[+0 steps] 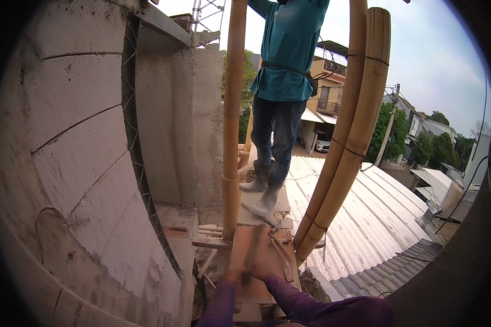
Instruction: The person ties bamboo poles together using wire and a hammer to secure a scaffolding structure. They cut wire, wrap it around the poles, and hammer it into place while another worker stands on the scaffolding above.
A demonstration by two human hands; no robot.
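A dark, narrow, blurred strip point(251, 250) is over the brown-orange rectangular board point(242, 240), between the left hand point(234, 273) and right hand point(261, 266); blur hides whether either grips it. Board surface shows on both sides, with a pale narrow stick point(282, 254) near the right edge. The strip's long axis points away, toward a co-worker's grey boots point(268, 199). A tan bamboo pole point(233, 120) stands by the far left corner.
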